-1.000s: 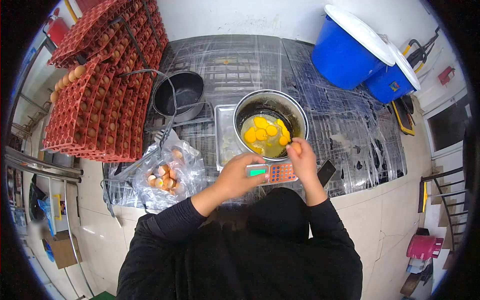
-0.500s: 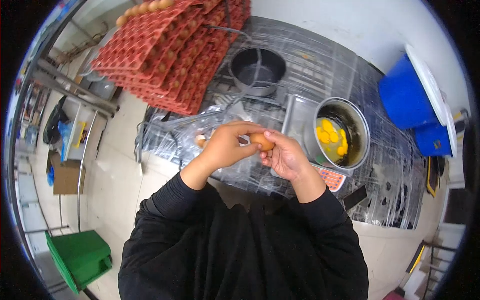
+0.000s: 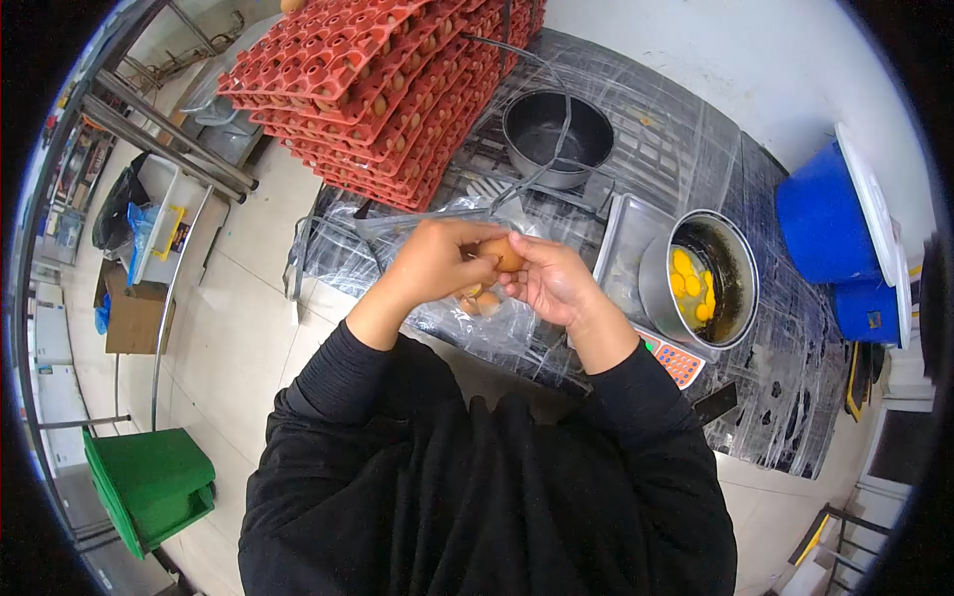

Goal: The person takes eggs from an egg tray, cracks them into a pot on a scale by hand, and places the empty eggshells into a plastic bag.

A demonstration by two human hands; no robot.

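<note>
A brown egg (image 3: 510, 256) is held between my two hands above a clear plastic bag (image 3: 442, 323). My left hand (image 3: 429, 266) grips its left side with bent fingers. From the right, my right hand (image 3: 553, 282) closes on the same egg, thumb on top. Fingers cover part of the egg, and I cannot tell if its shell is cracked. Broken eggshells (image 3: 485, 302) lie on the bag just below. To the right, a metal pot (image 3: 747, 273) holds several yolks and stands on a scale (image 3: 676, 364) with a metal platform.
Stacked red egg trays (image 3: 343, 60) rise at the back left. An empty dark pot (image 3: 558, 177) stands behind my hands. Blue buckets (image 3: 825, 204) sit at the right by the wall. A dark flat object (image 3: 715, 402) lies near the table's front edge. A green bin (image 3: 149, 482) is on the floor.
The view has shifted, so the table's things appear farther right. Both hands still hold the egg, now over the bag with the eggshells, which show more fully.
</note>
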